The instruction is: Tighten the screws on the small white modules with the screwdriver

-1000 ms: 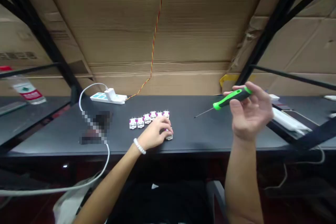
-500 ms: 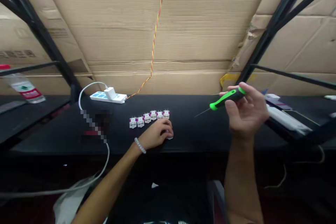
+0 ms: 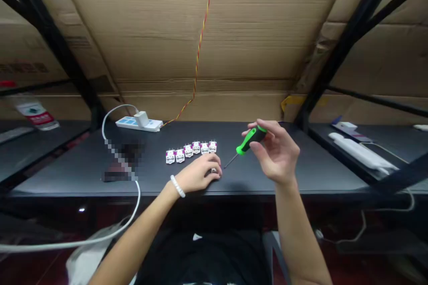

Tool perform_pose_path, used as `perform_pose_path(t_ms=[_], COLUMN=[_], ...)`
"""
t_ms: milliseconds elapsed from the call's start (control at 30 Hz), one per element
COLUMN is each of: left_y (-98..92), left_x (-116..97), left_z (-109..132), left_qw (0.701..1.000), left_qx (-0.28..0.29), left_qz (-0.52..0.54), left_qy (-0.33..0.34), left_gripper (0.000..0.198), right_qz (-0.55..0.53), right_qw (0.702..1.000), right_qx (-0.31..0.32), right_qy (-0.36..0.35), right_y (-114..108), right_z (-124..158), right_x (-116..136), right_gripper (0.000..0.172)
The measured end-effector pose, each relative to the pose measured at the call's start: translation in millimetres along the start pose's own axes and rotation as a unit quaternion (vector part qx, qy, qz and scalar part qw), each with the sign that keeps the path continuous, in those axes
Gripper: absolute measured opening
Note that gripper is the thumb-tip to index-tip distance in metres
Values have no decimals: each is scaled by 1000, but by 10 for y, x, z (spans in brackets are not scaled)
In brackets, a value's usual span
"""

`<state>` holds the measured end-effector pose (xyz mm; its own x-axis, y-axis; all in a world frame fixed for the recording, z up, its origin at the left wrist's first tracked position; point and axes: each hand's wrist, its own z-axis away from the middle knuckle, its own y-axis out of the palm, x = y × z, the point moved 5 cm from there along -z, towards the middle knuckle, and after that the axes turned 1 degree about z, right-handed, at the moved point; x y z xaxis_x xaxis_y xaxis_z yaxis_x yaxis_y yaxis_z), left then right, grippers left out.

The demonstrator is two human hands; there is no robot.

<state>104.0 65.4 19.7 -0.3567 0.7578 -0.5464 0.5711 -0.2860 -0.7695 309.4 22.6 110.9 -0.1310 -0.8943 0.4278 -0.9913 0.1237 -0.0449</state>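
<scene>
A green-and-black screwdriver (image 3: 250, 141) is held in my right hand (image 3: 279, 151), its thin shaft slanting down to the left. The tip is close to the fingers of my left hand (image 3: 200, 171). My left hand rests on the black tabletop, its fingers pinched around a small white-and-purple part (image 3: 214, 170) that they mostly cover. Just behind it lies a curved row of several like parts, among them a white-and-purple part at the left end (image 3: 170, 156) and another at the right end (image 3: 212, 146). Thin pins stick up from their far sides.
At the back left sits a white power strip (image 3: 155, 125) with a plug in it. A white cable (image 3: 137, 200) runs over the table's front edge. Black metal posts (image 3: 309, 93) stand at both sides, with a cardboard wall (image 3: 240, 53) behind. A bottle (image 3: 38, 113) is far left.
My right hand has brought the screwdriver left and lower, so its tip is now near my left hand. The left hand has barely moved, still on the small part. The picture's brightness has shifted.
</scene>
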Motion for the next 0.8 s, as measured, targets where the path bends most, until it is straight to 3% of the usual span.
perform_pose_path(t_ms=[300, 800], left_y=[8, 6], left_x=[29, 31], left_z=[-2, 1], left_qw=[1000, 1000], left_qx=[-6, -14], left_qz=[16, 9], left_qy=[-8, -6], left_gripper=[10, 10], right_qz=[-16, -11], right_qw=[996, 994], right_qx=[85, 108], right_qy=[18, 26], right_y=[179, 225], right_z=[89, 119], right_x=[-106, -145], right_gripper=[51, 51])
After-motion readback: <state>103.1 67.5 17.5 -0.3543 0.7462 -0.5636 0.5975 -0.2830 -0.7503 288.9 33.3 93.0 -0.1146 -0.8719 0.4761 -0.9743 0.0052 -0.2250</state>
